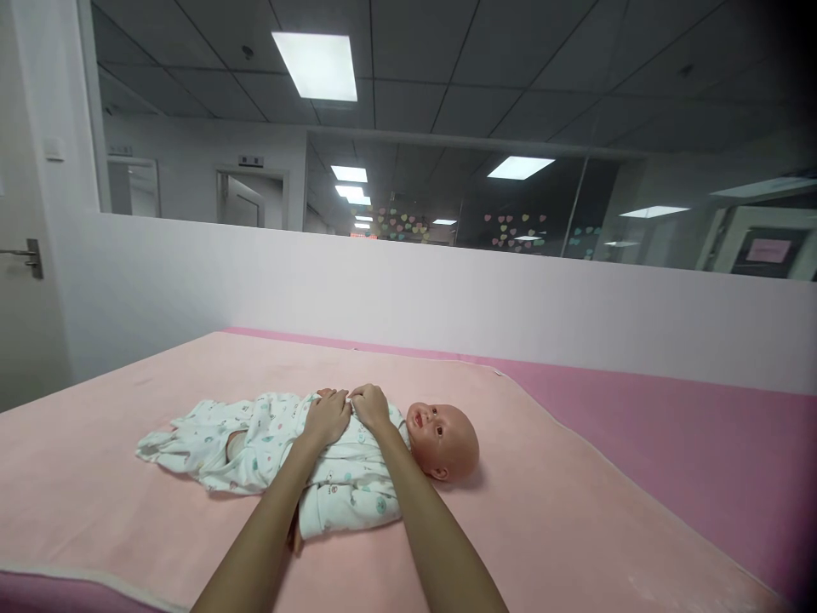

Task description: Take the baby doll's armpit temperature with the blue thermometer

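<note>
A baby doll [443, 438] lies on its back on a light pink blanket [542, 511], head to the right. It wears a white patterned onesie [255, 438]. My left hand [327, 417] and my right hand [370, 406] rest side by side on the doll's chest, fingers curled and pinching the onesie fabric near its far edge. Both forearms reach in from the bottom of the view and cover part of the doll's near arm.
The blanket lies on a darker pink mat [670, 417]. A low white partition wall [408, 289] with glass above it runs behind. A door with a handle [29, 255] stands at the far left.
</note>
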### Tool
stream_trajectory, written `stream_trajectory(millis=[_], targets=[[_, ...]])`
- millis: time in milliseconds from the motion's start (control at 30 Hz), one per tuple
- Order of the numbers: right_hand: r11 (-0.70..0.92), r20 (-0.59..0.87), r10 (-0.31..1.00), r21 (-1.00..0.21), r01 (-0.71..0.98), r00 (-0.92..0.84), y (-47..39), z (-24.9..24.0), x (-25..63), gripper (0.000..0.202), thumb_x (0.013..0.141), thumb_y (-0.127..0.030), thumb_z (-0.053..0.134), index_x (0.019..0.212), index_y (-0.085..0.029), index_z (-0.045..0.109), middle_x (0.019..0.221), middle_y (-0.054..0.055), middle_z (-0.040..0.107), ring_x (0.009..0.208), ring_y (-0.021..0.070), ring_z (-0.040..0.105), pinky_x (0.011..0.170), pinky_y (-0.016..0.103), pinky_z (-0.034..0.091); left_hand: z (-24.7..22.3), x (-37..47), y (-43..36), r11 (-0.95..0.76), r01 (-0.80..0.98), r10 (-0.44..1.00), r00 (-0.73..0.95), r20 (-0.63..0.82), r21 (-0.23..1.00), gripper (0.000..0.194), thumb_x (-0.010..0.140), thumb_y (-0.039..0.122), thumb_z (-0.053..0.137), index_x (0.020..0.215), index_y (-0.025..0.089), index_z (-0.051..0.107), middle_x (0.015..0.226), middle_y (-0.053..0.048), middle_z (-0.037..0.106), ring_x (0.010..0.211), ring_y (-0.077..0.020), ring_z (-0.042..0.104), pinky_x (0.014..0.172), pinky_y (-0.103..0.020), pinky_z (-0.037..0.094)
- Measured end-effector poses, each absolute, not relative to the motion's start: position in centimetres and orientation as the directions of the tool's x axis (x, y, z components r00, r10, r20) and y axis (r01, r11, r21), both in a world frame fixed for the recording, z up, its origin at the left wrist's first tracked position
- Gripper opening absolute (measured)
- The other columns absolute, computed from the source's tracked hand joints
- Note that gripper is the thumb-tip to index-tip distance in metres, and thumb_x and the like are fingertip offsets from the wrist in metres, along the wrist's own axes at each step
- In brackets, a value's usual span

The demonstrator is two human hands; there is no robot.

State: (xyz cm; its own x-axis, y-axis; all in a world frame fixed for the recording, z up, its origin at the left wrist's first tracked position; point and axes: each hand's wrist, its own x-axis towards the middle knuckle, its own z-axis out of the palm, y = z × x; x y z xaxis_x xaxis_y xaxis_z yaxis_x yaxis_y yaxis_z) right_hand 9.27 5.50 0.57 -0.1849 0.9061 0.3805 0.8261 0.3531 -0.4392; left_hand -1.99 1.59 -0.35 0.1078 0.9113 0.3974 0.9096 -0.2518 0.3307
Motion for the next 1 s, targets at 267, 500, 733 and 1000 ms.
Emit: stream_trajectory(millis=[267, 500, 733, 1000], targets=[[0.355, 0.399, 0.898, -0.414, 0.838, -0.184, 4.9, 0.9, 9.1, 0.028, 0.07, -0.016, 0.044, 0.078, -0.025, 0.069, 0.081, -0.001, 0.069, 0.078, 0.0117, 0.059, 0.063, 0.017, 0.036, 0.1, -1.8, 1.5, -0.164, 0.973, 0.908, 0.083, 0.41, 0.165, 0.042, 0.083, 0.037, 0.029, 0.096, 0.016, 0.064, 0.105, -0.013, 0.059, 0.105, -0.0297, 0.045, 0.085, -0.045, 0.03], [0.345, 0.438, 0.878, -0.303, 0.888, -0.192, 3.0, 1.5, 8.8, 0.029, 0.076, -0.017, 0.04, 0.087, -0.02, 0.066, 0.087, 0.006, 0.067, 0.082, 0.0171, 0.058, 0.071, 0.024, 0.037, -0.1, -2.3, 1.8, -0.214, 0.966, 0.907, 0.143, 0.395, 0.142, 0.039, 0.082, 0.033, 0.03, 0.089, 0.014, 0.063, 0.095, -0.013, 0.063, 0.097, -0.0242, 0.053, 0.092, -0.042, 0.024], [0.507, 0.645, 0.703, -0.158, 0.848, -0.3, -1.3, 4.8, 11.9, 0.033, 0.074, -0.012, 0.039, 0.098, -0.017, 0.061, 0.1, 0.005, 0.064, 0.094, 0.0156, 0.053, 0.094, 0.026, 0.028, -0.4, -2.3, 1.3, -0.177, 0.964, 0.899, 0.076, 0.43, 0.2, 0.042, 0.083, 0.041, 0.028, 0.083, 0.014, 0.06, 0.092, -0.013, 0.064, 0.093, -0.0261, 0.054, 0.086, -0.042, 0.027], [0.314, 0.565, 0.743, -0.767, 0.559, 0.358, -1.0, 5.7, 25.4, 0.025, 0.07, -0.028, 0.044, 0.08, -0.021, 0.065, 0.09, 0.003, 0.066, 0.089, 0.0201, 0.056, 0.083, 0.031, 0.038, -0.3, -2.3, 1.3, -0.177, 0.952, 0.911, 0.062, 0.408, 0.25, 0.039, 0.082, 0.042, 0.028, 0.075, 0.016, 0.056, 0.089, -0.011, 0.064, 0.091, -0.0238, 0.054, 0.087, -0.04, 0.026]])
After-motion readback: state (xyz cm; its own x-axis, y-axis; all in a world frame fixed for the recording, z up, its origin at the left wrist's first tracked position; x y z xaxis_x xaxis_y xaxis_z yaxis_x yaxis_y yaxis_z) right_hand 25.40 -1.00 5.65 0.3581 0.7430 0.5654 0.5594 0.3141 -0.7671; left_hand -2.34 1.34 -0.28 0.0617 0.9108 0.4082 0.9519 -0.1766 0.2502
